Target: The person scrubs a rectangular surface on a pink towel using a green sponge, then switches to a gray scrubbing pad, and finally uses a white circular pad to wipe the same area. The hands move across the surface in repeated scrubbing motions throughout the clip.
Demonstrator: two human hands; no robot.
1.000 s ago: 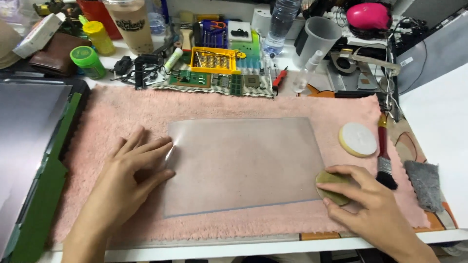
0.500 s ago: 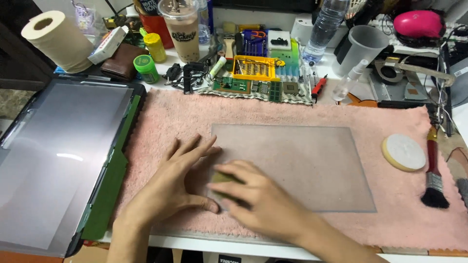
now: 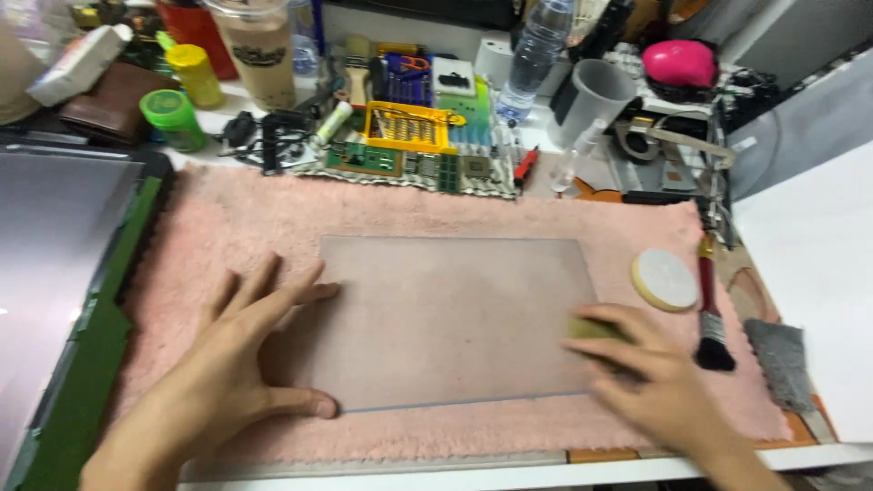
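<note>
Left hand (image 3: 232, 368), fingers spread flat, steadies the clear sheet (image 3: 455, 318) on the pink towel (image 3: 436, 205). Right hand (image 3: 650, 377), fingers curled, presses a small yellowish pad (image 3: 591, 329) against the sheet's right edge. A plastic cup (image 3: 259, 50) on the desk (image 3: 509, 475) holds a brown drink.

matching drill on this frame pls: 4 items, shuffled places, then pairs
Items:
1 left hand
2 right hand
3 round white pad
4 black-bristled brush

Places:
A flat on the clear sheet's left edge
B on the pink towel, just right of the sheet
C right of the round pad
D pressing an olive pad at the sheet's right edge

Pairs: 1-A, 2-D, 3-B, 4-C
</note>
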